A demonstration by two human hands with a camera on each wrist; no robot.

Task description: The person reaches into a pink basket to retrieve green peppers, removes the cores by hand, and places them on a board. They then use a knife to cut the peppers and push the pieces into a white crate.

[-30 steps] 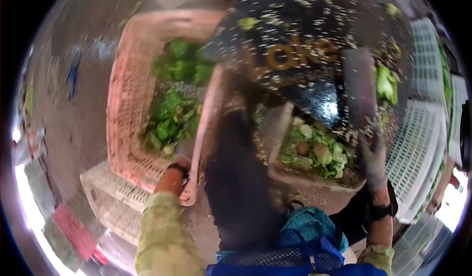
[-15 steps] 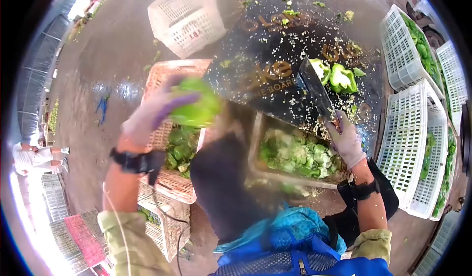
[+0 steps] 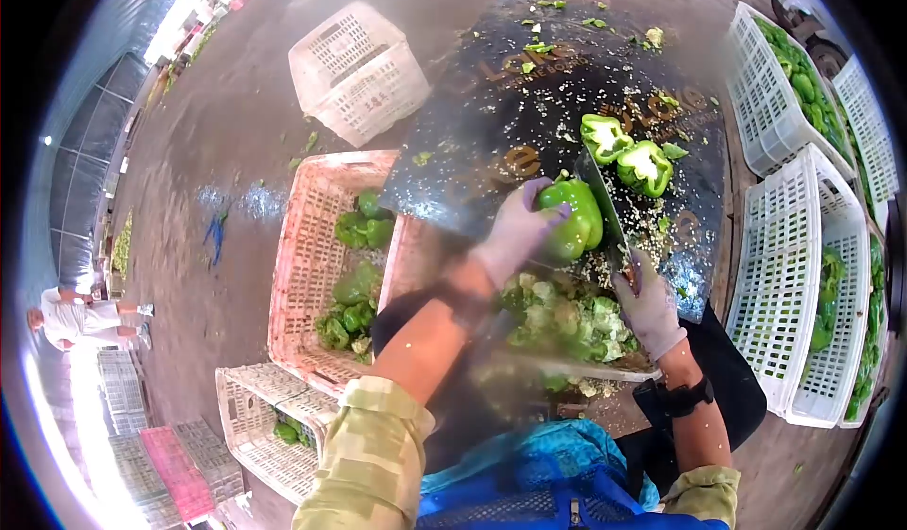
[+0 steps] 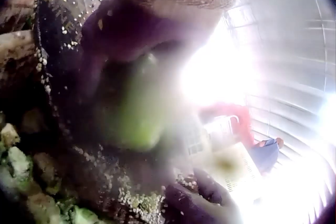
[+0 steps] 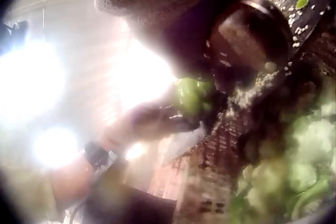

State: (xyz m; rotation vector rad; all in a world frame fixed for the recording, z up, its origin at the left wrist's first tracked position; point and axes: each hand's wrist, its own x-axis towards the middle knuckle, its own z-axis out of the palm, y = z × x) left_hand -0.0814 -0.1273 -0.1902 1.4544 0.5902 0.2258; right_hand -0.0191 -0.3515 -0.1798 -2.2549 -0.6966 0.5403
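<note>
On the dark board, my gloved left hand grips a whole green pepper by its left side. My right hand holds a wide-bladed knife by the handle, its blade upright along the pepper's right side; whether it touches is unclear. Two cut pepper halves lie beyond the blade among scattered seeds. The left wrist view shows the pepper blurred under the left hand. In the right wrist view the right hand is above the knife's round handle end.
A pink crate with peppers stands left of the board. Below the board's near edge is a bin of pepper cores. White crates of peppers line the right, and another white crate lies upper left. A person is at far left.
My left hand went from inside the pink crate, lifted a pepper out and brought it right onto the board beside the knife. The knife has shifted slightly and stays in my right hand.
</note>
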